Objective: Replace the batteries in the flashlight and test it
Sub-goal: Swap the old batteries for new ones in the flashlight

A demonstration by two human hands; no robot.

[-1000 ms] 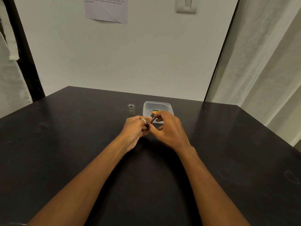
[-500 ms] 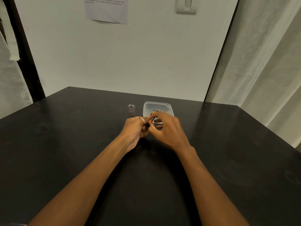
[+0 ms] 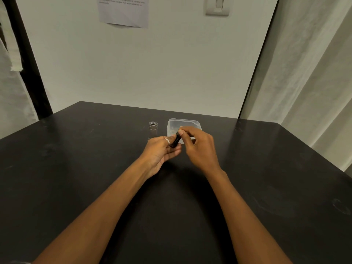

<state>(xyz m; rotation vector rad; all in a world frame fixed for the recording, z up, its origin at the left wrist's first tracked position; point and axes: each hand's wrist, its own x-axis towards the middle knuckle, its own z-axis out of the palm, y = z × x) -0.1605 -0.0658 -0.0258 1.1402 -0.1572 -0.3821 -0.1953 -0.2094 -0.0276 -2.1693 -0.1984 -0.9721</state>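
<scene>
Two hands meet above my black bench [image 3: 76, 168]: left hand [image 3: 159, 154] fingers wrap the slim black flashlight tube [image 3: 175, 141]; right hand [image 3: 200, 147] seems to pinch its top end. Clear plastic tub [image 3: 172, 124] sits at twelve o'clock.

This looks like a plain curtained booth set up as a work station, not a lived-in room. A bare black tabletop [image 3: 95, 168] spreads under and around the fingers [image 3: 187, 131]. Beyond the fingers rises a blank white wall [image 3: 152, 73]. High above them it bears a printed sheet of paper [image 3: 123, 12] and, further right, a pale wall switch [image 3: 217, 6]. Well right of the fingers, pale curtains [image 3: 314, 73] close the space. Well left of them stands a black post [image 3: 28, 63] with white cloth [image 3: 11, 92] hanging beside it.
</scene>
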